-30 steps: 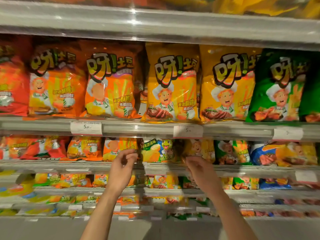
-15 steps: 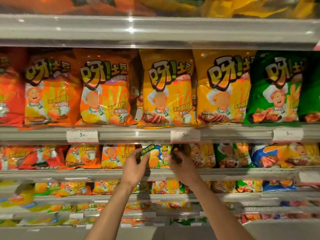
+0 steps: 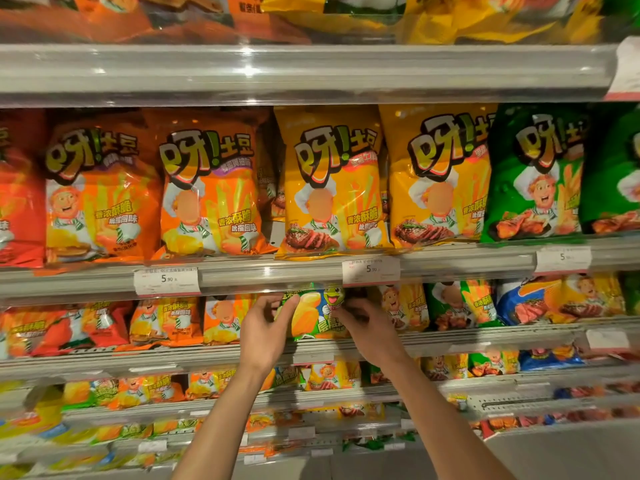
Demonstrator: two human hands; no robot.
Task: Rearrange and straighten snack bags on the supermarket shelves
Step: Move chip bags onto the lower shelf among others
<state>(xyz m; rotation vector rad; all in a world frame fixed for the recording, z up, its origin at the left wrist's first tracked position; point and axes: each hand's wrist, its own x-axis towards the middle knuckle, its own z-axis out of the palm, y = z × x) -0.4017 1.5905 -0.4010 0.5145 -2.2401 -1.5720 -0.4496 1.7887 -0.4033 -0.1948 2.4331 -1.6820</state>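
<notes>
- Frog bag (image 3: 317,315), green and blue with a cartoon frog, stands on the second shelf (image 3: 485,337) from the camera's middle band, between the orange bag (image 3: 223,320) on its left and the yellow bag (image 3: 403,306) on its right.
- Top edge of the frog bag is tucked under the price rail (image 3: 270,275) above; its upper print is cut off there.
- Left hand (image 3: 265,332) pinches the bag's left edge, thumb and fingers curled on it; this grip hides the bag's lower left corner.
- Right hand (image 3: 369,329) curls round the bag's right edge; fingertips are in shadow behind the bag, so how far they wrap cannot be told.
- Both forearms run up from the bottom edge, covering parts of the lower shelves.
- Price tag (image 3: 371,270) sits on the rail just above the right hand, touching nothing.
- Upper row: large yellow bag (image 3: 329,181) leans over the rail lip, right above the frog bag; green bag (image 3: 535,174) further right.
- Neighbours are packed close on both sides; little side room. Open room only outward, towards the camera.
- Top row of bags is cut off by the frame; lowest shelves are blurred, prints unreadable.
</notes>
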